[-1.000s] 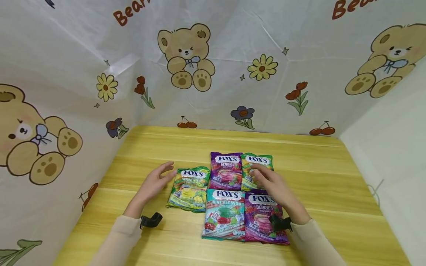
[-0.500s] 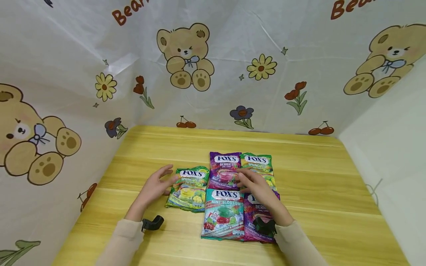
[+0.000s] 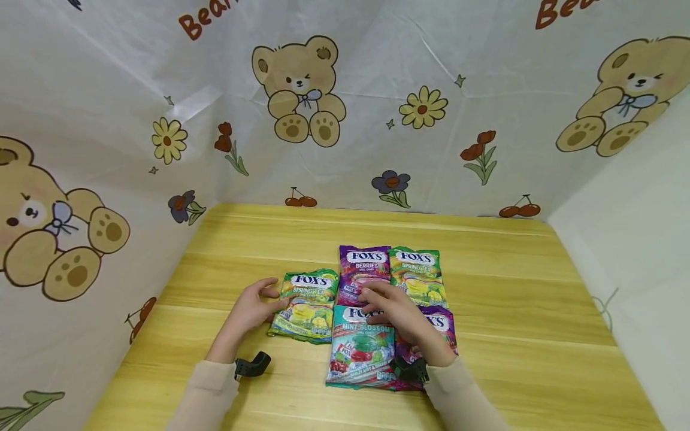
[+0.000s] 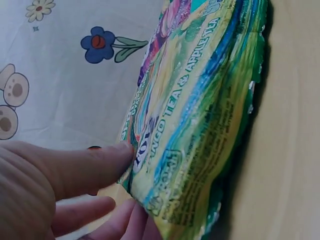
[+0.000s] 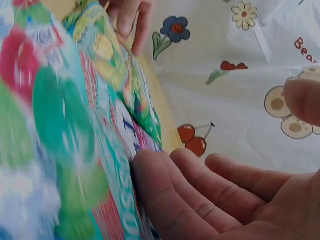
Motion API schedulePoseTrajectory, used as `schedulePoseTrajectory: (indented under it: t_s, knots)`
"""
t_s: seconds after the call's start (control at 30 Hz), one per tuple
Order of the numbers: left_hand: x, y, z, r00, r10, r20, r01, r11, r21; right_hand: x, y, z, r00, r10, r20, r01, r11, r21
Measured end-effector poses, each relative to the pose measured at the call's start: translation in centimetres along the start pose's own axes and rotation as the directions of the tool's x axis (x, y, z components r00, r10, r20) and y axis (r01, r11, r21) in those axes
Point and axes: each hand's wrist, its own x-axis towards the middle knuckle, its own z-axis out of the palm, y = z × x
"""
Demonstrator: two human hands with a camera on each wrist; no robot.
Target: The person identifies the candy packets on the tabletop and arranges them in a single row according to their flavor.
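My left hand [image 3: 249, 312] is at the left edge of a green and yellow Spring Tea candy bag [image 3: 307, 317]. In the left wrist view its thumb [image 4: 95, 167] lies on the bag's near edge, and the fingertips reach in below that edge, pinching it. My right hand [image 3: 401, 317], fingers loosely bent, is over the top of the teal Mint Blossom candy bag [image 3: 360, 359]. In the right wrist view its fingers [image 5: 165, 187] lie against or just beside that bag; nothing is gripped. It partly covers a purple Berries bag [image 3: 439, 320].
Another Berries bag [image 3: 361, 263] and a second Spring Tea bag [image 3: 417, 278] lie side by side at the back. All the bags rest flat on the wooden table [image 3: 517, 311]. A bear-print sheet [image 3: 356, 155] hangs behind, and a white wall [image 3: 625, 239] stands at right.
My right hand has moved left and nearer, from the back Spring Tea bag to over the Mint Blossom bag. The left hand has closed in slightly on its bag's edge. The bags have stayed put.
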Motion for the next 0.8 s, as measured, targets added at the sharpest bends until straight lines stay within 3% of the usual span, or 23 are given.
schedulePoseTrajectory:
  t_s: [0.2,0.8]
  knots:
    - [0.0,0.1,0.6,0.998,-0.055,-0.014,0.055,0.998,0.003,0.7,-0.1,1.2,0.999,0.019,0.043,-0.02,1.0,0.018]
    - [-0.2,0.1,0.6,0.996,-0.085,-0.024,0.085,0.996,0.006,2.7,-1.2,6.3,0.984,0.166,0.068,-0.172,0.981,0.089]
